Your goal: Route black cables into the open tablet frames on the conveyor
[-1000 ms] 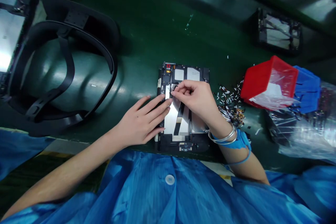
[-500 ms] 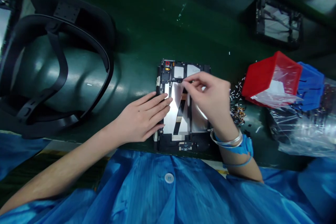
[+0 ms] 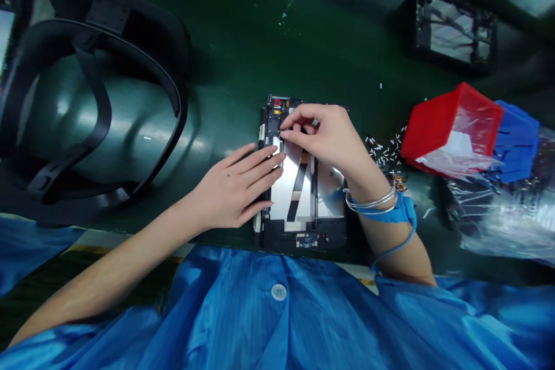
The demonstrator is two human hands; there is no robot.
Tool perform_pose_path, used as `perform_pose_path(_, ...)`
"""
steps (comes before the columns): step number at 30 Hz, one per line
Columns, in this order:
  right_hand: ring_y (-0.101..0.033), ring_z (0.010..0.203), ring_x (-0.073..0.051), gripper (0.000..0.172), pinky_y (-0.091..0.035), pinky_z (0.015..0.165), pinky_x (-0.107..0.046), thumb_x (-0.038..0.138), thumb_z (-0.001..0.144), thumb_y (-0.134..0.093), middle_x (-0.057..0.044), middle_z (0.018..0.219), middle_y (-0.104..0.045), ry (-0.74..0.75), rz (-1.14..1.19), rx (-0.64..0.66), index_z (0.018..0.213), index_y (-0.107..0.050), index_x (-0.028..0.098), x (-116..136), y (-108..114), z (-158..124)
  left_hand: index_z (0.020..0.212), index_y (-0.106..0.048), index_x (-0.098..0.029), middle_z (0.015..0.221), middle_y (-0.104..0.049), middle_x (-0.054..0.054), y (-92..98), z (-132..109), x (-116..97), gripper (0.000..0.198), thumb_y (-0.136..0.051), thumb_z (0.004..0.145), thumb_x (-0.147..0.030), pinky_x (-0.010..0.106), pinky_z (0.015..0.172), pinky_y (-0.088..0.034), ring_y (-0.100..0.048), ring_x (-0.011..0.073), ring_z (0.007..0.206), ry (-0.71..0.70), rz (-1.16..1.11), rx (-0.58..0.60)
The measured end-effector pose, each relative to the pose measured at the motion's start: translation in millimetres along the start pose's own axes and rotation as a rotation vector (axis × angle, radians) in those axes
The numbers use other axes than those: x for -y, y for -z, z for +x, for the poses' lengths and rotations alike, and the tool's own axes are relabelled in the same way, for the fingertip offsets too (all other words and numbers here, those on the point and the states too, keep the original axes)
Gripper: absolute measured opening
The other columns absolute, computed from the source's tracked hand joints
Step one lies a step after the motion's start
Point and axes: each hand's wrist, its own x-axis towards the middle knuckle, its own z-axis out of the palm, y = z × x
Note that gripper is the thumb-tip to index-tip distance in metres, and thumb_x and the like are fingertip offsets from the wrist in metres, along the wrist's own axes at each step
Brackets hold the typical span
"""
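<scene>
An opened tablet (image 3: 328, 196) lies on the green bench, its silver inside facing up. A dark flat ribbon cable (image 3: 297, 191) runs slantwise across it, and a small red-marked camera part (image 3: 277, 103) sits at its upper left. My left hand (image 3: 240, 185) lies flat with fingers stretched over the tablet's left edge. Above it, my right hand (image 3: 323, 136) has thumb and forefinger pinched together at the upper left of the tablet. Whatever is between those fingertips is too small to make out. Silver bangles and a blue wrist strap (image 3: 401, 209) circle my right wrist.
At left stands a black head-strap visor (image 3: 177, 104). A red bin (image 3: 433, 124) and a blue bin (image 3: 518, 141) stand at right, beside clear plastic bags (image 3: 503, 214). Small white scraps (image 3: 385, 153) litter the bench near them. Stacked tablet frames (image 3: 455, 29) sit at the back right.
My right hand has moved left and slightly up over the tablet, with its fingertips still pinched. My left hand has stayed nearly in place.
</scene>
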Motion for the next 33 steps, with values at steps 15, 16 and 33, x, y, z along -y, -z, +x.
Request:
perform_pose_path(15, -0.051, 0.068, -0.012, 0.005, -0.037, 0.066, -0.028, 0.018, 0.078, -0.064, 0.001, 0.068, -0.058, 0.033, -0.072, -0.019, 0.073, -0.066, 0.017, -4, -5, 1, 0.13, -0.052, -0.008, 0.141, -0.049, 0.013, -0.2, 5, -1, 0.048, -0.038, 0.098, -0.041, 0.047, 0.111, -0.035, -0.043, 0.0288, 0.133, 0.024, 0.056, -0.012)
perform_pose_path(16, -0.051, 0.069, -0.013, 0.005, -0.037, 0.067, -0.028, 0.018, 0.078, -0.063, 0.0, 0.069, -0.058, 0.042, -0.092, -0.021, 0.074, -0.066, 0.018, -4, -5, 1, 0.131, -0.051, -0.009, 0.142, -0.047, 0.013, -0.9, 5, -1, 0.049, -0.037, 0.098, -0.042, 0.047, 0.111, -0.034, -0.042, 0.0286, 0.135, 0.043, 0.061, -0.001)
perform_pose_path(33, -0.059, 0.081, -0.023, 0.016, -0.036, 0.069, -0.033, 0.011, 0.07, -0.06, -0.006, 0.063, -0.058, 0.145, -0.324, 0.079, 0.056, -0.059, 0.019, 21, -8, 5, 0.131, -0.052, -0.008, 0.137, -0.053, 0.013, -4.5, 6, 0, 0.052, -0.03, 0.1, -0.044, 0.045, 0.111, -0.035, -0.045, 0.0268, 0.132, 0.043, 0.11, -0.048)
